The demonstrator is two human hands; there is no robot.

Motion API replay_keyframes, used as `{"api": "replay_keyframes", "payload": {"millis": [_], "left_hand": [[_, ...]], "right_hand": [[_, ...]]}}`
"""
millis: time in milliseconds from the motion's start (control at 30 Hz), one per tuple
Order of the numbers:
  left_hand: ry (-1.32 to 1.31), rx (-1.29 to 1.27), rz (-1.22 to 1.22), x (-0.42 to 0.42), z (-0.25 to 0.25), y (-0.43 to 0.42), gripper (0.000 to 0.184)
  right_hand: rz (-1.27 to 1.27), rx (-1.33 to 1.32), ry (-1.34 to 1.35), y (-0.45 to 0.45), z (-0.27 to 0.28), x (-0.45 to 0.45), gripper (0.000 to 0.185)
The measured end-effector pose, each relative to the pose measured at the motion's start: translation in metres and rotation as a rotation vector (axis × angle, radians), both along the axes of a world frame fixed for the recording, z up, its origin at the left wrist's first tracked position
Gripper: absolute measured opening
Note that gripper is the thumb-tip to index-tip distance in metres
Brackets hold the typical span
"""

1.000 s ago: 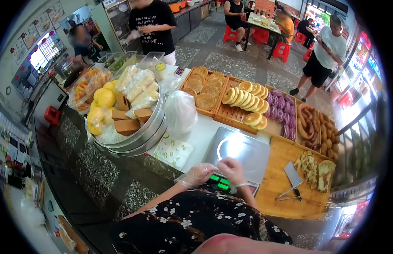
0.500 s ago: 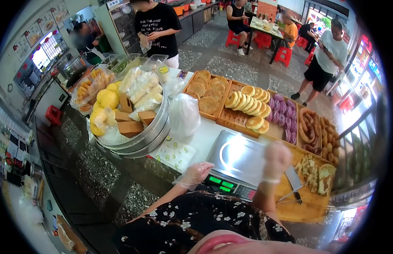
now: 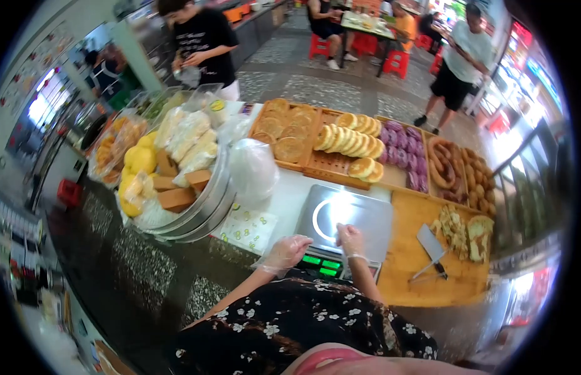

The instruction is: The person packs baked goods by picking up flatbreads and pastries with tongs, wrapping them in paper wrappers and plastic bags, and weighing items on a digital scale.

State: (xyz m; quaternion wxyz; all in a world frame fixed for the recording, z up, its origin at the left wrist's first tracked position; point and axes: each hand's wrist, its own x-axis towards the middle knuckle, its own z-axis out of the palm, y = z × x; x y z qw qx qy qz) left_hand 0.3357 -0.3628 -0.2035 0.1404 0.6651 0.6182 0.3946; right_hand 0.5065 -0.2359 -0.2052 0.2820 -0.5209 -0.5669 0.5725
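My left hand (image 3: 289,252), in a clear plastic glove, is at the near left edge of a silver weighing scale (image 3: 378,215). Its fingers are curled together, and nothing shows in them. Over the near part of the scale's plate is my right hand (image 3: 351,240), also gloved and closed like a fist, with nothing visible sticking out. Whether it touches the plate, I cannot tell. Green digits glow on the scale's display (image 3: 322,265) between my wrists. Right of the scale lies a wooden board (image 3: 403,250) holding a wide-bladed knife (image 3: 430,242) and cut flatbread (image 3: 453,230).
Wooden trays hold browned flatbreads (image 3: 290,131), pale round cakes (image 3: 347,140), purple buns (image 3: 404,150) and fried dough rings (image 3: 444,165). A steamer (image 3: 209,209) piled with bagged food stands left, beside a white plastic bag (image 3: 254,169). People stand across the counter.
My right hand has come down and left, from raised beside the scale to over its near part. My left hand stays near the scale's edge. The whole view has shifted slightly.
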Motion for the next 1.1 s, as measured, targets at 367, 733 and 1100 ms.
{"api": "replay_keyframes", "payload": {"millis": [367,733,1100], "left_hand": [[0.011,0.016,-0.103,0.009,-0.005,0.007,0.012],[-0.036,0.045,-0.146,0.005,-0.018,0.008,0.014],[-0.03,0.014,-0.133,-0.003,-0.025,0.015,0.012]], "right_hand": [[0.117,-0.121,0.172,-0.024,0.008,-0.003,0.04],[0.334,0.575,1.19,0.013,0.184,0.094,0.062],[0.046,0.221,-0.387,0.034,0.038,0.076,0.061]]}}
